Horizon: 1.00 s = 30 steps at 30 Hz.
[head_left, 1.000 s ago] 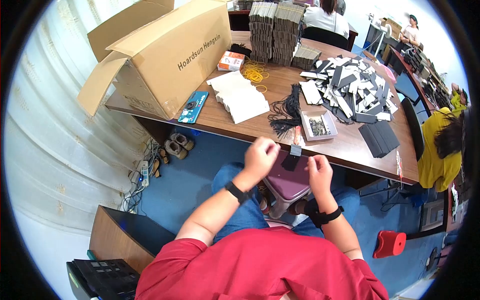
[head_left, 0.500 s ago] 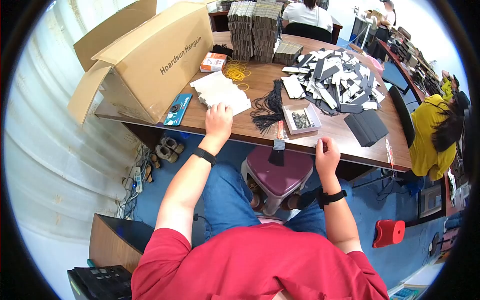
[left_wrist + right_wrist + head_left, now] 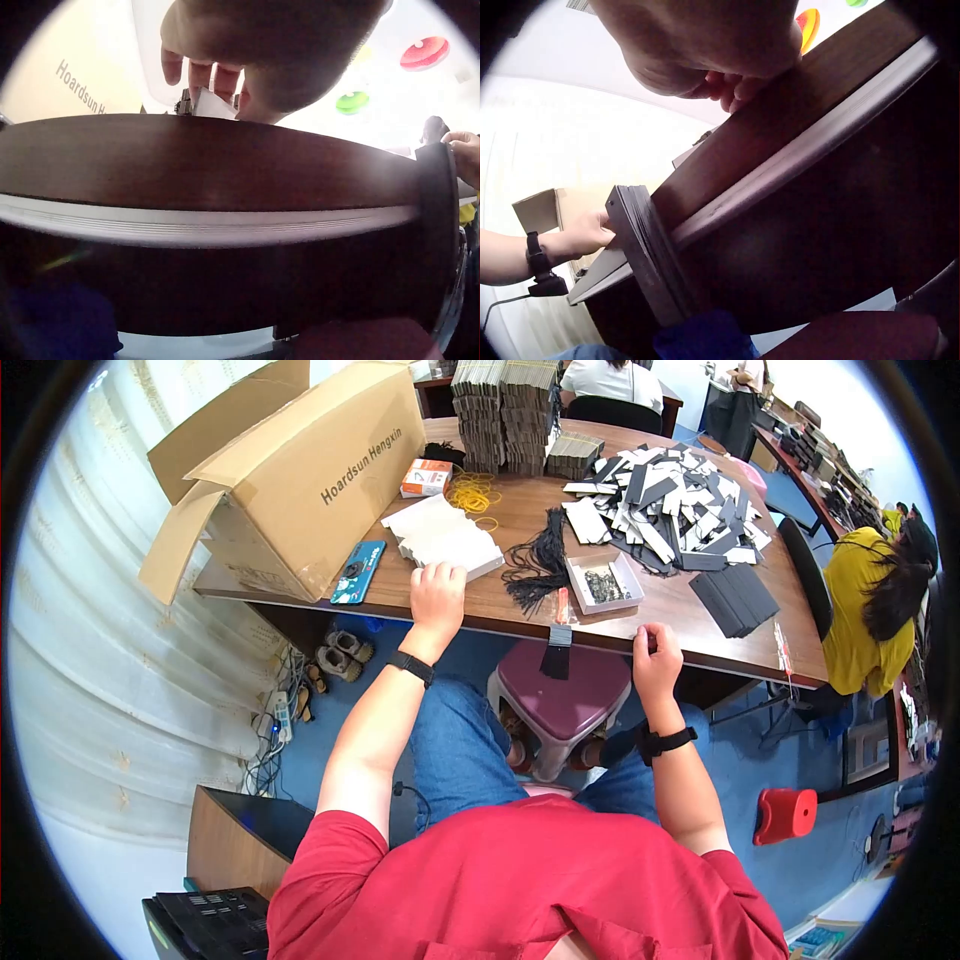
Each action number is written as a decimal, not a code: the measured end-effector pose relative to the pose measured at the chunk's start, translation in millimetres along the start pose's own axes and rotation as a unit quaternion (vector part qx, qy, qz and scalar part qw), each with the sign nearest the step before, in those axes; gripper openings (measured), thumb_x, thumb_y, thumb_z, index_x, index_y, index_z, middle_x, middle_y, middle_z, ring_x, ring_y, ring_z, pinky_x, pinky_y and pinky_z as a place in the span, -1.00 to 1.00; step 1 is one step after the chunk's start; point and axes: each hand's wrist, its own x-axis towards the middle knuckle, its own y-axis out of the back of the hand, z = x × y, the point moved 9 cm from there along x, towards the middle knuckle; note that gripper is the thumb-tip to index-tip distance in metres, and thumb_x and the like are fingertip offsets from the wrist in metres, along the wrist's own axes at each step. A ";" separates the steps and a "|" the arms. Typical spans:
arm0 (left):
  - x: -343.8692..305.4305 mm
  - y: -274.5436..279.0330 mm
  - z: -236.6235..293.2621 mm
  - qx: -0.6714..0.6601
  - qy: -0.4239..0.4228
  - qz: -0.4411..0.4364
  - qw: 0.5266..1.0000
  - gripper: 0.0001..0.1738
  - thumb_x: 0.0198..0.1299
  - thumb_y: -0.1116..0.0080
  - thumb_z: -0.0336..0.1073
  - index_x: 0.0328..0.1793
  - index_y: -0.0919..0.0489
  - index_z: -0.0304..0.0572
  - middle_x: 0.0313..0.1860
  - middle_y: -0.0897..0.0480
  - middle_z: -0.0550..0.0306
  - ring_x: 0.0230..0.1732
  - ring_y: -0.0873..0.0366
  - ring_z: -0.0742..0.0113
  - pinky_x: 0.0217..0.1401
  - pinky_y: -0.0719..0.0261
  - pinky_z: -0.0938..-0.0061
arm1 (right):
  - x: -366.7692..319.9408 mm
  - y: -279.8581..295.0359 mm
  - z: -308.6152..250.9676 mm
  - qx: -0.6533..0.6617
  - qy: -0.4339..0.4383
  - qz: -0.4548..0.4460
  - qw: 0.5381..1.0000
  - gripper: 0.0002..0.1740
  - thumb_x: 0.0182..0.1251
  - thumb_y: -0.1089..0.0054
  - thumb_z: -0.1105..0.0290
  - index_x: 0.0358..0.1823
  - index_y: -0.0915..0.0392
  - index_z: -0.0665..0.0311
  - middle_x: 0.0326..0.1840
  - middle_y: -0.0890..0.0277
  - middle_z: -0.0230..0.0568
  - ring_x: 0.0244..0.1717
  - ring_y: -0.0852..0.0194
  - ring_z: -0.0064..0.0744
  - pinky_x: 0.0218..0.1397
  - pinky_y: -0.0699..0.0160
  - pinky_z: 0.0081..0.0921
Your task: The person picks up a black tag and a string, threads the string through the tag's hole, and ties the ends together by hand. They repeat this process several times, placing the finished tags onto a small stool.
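Note:
At the front of the table my left hand (image 3: 438, 600) reaches onto the near edge of a stack of white cards (image 3: 450, 532). In the left wrist view its fingers and thumb bend down around a white card (image 3: 213, 105). My right hand (image 3: 657, 660) rests by the table's front edge, fingers loosely curled and no object visible in them. Between the hands, a bundle of dark strips (image 3: 557, 652) hangs over the table edge; the right wrist view shows the strips (image 3: 646, 251) stacked face to face, with a small hole near the top.
A white tray (image 3: 628, 603) of small metal parts stands behind the bundle, beside black cords (image 3: 540, 555). Loose black and white strips (image 3: 670, 510) lie heaped at right, near stacked black cards (image 3: 735, 600). A cardboard box (image 3: 300, 490) and blue packet (image 3: 358, 572) are left; a purple stool (image 3: 565, 695) stands below.
My left hand has moved left from near the hanging bundle to the white cards. My right hand has shifted slightly right and stays at the table edge. The bundle still hangs there.

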 end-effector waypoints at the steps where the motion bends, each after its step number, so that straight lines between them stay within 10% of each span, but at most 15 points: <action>1: -1.8 -0.8 -1.2 -0.019 0.011 -0.006 1.000 -0.75 0.00 -0.19 -0.38 -0.14 -0.53 -0.14 -0.31 -0.54 0.13 -0.18 -0.51 0.09 -0.10 -0.44 0.24 | 1.4 -0.9 3.8 0.012 -0.020 -0.012 1.000 -0.97 0.21 -0.15 0.53 -0.34 -0.50 0.34 -0.48 -0.44 -0.18 -0.52 -0.41 -0.38 -0.40 -0.40 -0.51; 6: -6.4 57.7 11.4 -0.230 0.095 0.030 0.968 -0.44 0.02 -0.22 -0.47 0.22 -0.43 -0.18 -0.32 -0.56 0.09 -0.24 -0.52 0.12 -0.10 -0.45 0.31 | -8.7 21.8 -30.9 0.060 -0.061 -0.027 0.996 -0.95 0.22 -0.15 0.55 -0.30 -0.53 0.36 -0.40 -0.51 -0.16 -0.45 -0.47 -0.42 -0.35 -0.44 -0.55; 11: -101.4 24.8 102.2 -0.731 0.263 -0.166 0.608 -0.53 0.16 -0.11 -0.58 0.22 -0.34 -0.24 -0.32 -0.48 0.29 -0.30 -0.43 0.58 -0.21 -0.46 0.63 | -84.2 -58.3 -64.4 0.335 -0.248 -0.270 0.868 -0.74 0.35 -0.09 0.43 0.03 -0.48 0.35 -0.29 -0.55 -0.31 -0.39 -0.46 -0.63 -0.33 -0.49 -0.62; 15: -149.7 -15.9 137.5 -0.739 0.313 -0.215 0.557 -0.56 0.17 -0.10 -0.61 0.16 -0.30 -0.23 -0.21 -0.52 0.19 -0.17 -0.49 0.50 -0.06 -0.49 0.59 | -103.3 -92.8 -49.8 0.242 -0.293 -0.336 0.862 -0.81 0.40 -0.04 0.39 -0.16 -0.52 0.38 -0.44 -0.50 -0.38 -0.53 -0.39 -0.65 -0.47 -0.38 -0.63; 19: -127.6 -17.7 120.2 -0.621 0.267 -0.189 0.713 -0.54 0.14 -0.21 -0.51 0.16 -0.36 -0.26 -0.19 -0.52 0.16 -0.16 -0.51 0.44 -0.05 -0.52 0.53 | -93.5 -101.2 -21.9 0.131 -0.232 -0.277 0.923 -0.78 0.32 -0.11 0.32 -0.29 -0.55 0.36 -0.53 -0.52 -0.05 -0.52 -0.50 -0.30 -0.41 -0.44 -0.42; 24: -95.8 -19.7 114.9 -0.621 0.254 -0.148 0.727 -0.65 0.19 -0.19 -0.37 0.08 -0.44 -0.32 -0.20 -0.62 0.05 -0.19 -0.58 0.40 -0.12 -0.56 0.51 | -81.9 -93.1 -23.0 0.061 -0.211 -0.243 0.945 -0.79 0.28 -0.14 0.25 -0.27 -0.58 0.25 -0.43 -0.55 0.01 -0.36 -0.58 -0.01 -0.32 -0.49 -0.28; 30: -80.4 -29.1 109.6 -0.541 0.268 -0.101 0.791 -0.73 0.07 -0.28 -0.34 -0.16 -0.48 -0.26 -0.41 -0.61 0.04 -0.37 -0.61 0.27 -0.29 -0.57 0.42 | -86.4 -106.1 -5.3 0.089 -0.315 -0.299 0.896 -0.66 0.28 -0.16 0.16 -0.33 -0.63 0.36 -0.55 -0.59 -0.04 -0.56 -0.62 -0.33 -0.45 -0.52 -0.40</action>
